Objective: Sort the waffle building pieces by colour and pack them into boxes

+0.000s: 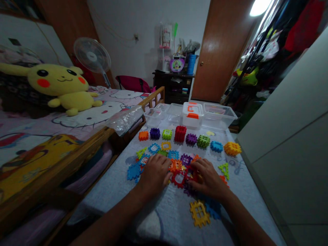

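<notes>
Both my hands rest on a pile of flat, colourful interlocking plastic tiles on a table covered with a pale cloth [159, 218]. My left hand [155, 174] lies over blue and orange tiles, fingers curled down. My right hand [207, 179] pinches a red ring-shaped tile [180, 177] between the two hands. A yellow window tile [199, 213] lies near my right forearm. A green triangle tile [224, 169] lies to the right. Behind the pile stands a row of assembled cubes: orange [143, 135], purple [154, 133], green [167, 134], red [180, 133] and several more.
Clear plastic boxes [217, 116] and a white box with orange handle [192, 114] stand at the table's far end. A bed with a wooden rail [77, 153] and a yellow plush toy [61, 85] lies left. A white wall [289, 136] runs along the right.
</notes>
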Tool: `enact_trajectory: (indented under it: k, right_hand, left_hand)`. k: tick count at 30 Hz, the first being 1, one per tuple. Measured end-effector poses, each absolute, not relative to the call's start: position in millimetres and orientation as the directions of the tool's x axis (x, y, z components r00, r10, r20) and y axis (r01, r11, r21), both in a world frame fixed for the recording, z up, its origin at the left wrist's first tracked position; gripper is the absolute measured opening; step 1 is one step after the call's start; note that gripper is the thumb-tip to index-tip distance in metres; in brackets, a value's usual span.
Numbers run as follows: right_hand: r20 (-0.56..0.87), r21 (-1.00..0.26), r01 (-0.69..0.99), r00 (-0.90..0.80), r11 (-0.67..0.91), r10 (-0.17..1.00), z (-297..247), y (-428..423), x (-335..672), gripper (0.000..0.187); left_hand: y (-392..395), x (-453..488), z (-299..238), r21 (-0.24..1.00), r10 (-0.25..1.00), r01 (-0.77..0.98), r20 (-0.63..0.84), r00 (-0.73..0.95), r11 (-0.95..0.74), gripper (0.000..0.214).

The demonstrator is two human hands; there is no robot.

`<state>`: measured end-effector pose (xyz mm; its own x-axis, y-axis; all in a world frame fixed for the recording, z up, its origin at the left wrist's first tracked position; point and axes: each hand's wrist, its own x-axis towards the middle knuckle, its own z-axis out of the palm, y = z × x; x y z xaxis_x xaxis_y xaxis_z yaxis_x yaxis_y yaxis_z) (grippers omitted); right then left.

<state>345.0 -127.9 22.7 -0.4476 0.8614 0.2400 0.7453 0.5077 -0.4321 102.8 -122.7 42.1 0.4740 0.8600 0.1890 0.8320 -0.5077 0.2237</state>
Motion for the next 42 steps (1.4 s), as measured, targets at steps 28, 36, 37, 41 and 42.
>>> enact_trajectory:
  k: [28, 36, 37, 41, 42]
  right_hand:
    - [0.284, -0.386, 0.823, -0.324, 0.417, 0.902, 21, -122, 339, 0.043]
    - [0.183, -0.412, 0.867, -0.221, 0.279, 0.958, 9, -105, 386, 0.037]
    - [0.161, -0.403, 0.873, -0.227, 0.274, 0.961, 9, -105, 386, 0.037]
    - [0.118, -0.372, 0.891, -0.232, 0.260, 0.965, 9, -108, 380, 0.037]
    - [0.113, -0.367, 0.894, -0.231, 0.257, 0.966, 10, -108, 379, 0.037]
  left_hand:
    - [-102, 78, 25, 0.479, 0.816, 0.661, 0.363, 0.450, -0.578, 0.034]
    - [-38, -4, 9, 0.594, 0.952, 0.758, 0.280, 0.121, -0.271, 0.042]
    - [-34, -10, 4, 0.617, 0.964, 0.753, 0.253, 0.085, -0.228, 0.045]
    - [-30, -18, -11, 0.688, 0.982, 0.712, 0.187, 0.013, -0.140, 0.054]
    - [-30, -17, -13, 0.693, 0.982, 0.708, 0.187, 0.010, -0.139, 0.054]
